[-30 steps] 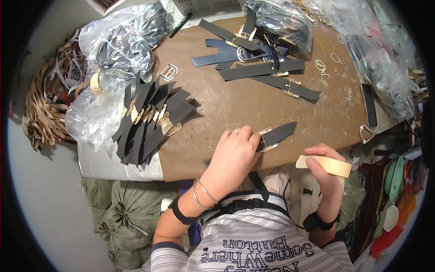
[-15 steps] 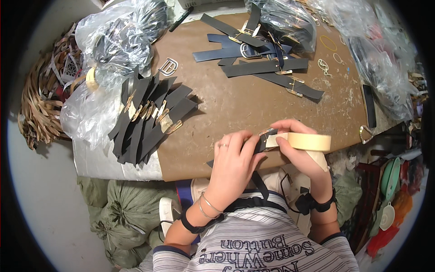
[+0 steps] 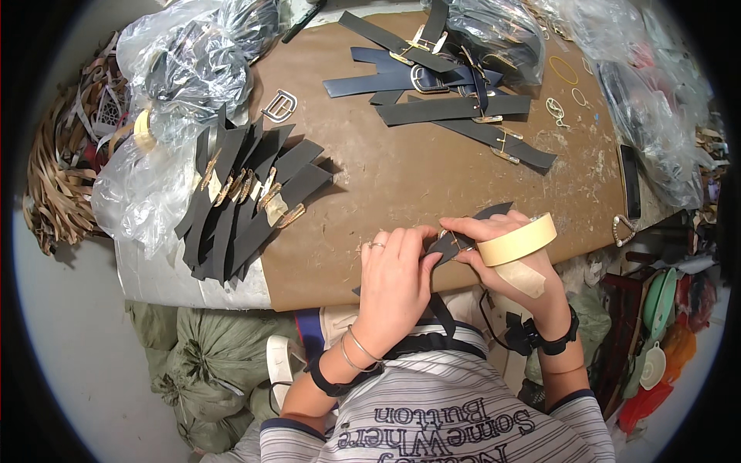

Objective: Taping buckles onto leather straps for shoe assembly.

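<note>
At the near edge of the table I hold a dark strap (image 3: 446,248) with a gold-coloured metal piece on it. My left hand (image 3: 395,266) is closed on the strap's left part, with the thumb and fingers pinching it. My right hand (image 3: 521,270) pinches the same strap near the metal piece, and the strap's pointed end shows beyond its fingers. A roll of cream masking tape (image 3: 519,241) sits against that hand. A loose piece of tape lies over the back of the hand below the roll. Part of the strap is hidden by my fingers.
Left of my hands lies a pile of dark straps (image 3: 247,204) with gold fittings. More straps (image 3: 455,112) with buckles lie at the back. A loose buckle (image 3: 279,106) rests at the back left. Plastic bags (image 3: 193,62) border the brown table (image 3: 363,170); a phone (image 3: 631,181) lies at right.
The tape roll has tilted and shifted slightly on my right hand. Tape that lay by the strap is no longer seen there. My right fingers now pinch the strap, whose end points up right.
</note>
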A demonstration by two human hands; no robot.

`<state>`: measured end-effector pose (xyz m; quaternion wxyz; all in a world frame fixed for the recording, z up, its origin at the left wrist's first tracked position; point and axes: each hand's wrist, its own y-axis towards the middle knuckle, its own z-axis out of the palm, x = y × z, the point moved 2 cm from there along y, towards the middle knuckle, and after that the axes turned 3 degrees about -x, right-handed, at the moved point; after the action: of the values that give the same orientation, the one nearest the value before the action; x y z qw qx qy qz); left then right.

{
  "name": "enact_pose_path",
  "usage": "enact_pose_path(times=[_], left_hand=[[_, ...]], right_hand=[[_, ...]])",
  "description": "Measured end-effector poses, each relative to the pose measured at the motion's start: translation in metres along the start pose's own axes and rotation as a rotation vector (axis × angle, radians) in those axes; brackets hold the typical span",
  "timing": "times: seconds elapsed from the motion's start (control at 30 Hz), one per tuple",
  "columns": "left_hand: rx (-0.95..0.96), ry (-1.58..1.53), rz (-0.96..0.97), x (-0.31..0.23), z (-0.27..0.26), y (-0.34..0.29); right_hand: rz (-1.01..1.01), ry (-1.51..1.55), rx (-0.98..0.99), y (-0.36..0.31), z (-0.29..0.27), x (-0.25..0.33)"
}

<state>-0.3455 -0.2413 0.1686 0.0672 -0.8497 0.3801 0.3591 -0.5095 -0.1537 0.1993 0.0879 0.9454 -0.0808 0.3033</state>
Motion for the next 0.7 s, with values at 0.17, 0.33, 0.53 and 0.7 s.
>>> enact_pose_path(times=[0.17, 0.33, 0.53, 0.7], left_hand=[[0.036, -0.189, -0.093, 0.008, -0.012, 0.014], [-0.09, 0.201, 0.172, -0.005, -0.015, 0.008], [-0.042, 0.1, 0.415, -0.003, 0.005, -0.023], [-0.037, 0.079, 0.38, 0.003, 0.008, -0.03]], right_hand=[[-0.029, -0.056, -0.01, -0.002, 0.0, 0.0], [0.416, 0.413, 0.269, 0.002, -0.016, -0.001], [0.502, 0.741, -0.048, -0.005, -0.01, -0.003], [0.339, 0.52, -0.056, 0.002, 0.01, -0.011]])
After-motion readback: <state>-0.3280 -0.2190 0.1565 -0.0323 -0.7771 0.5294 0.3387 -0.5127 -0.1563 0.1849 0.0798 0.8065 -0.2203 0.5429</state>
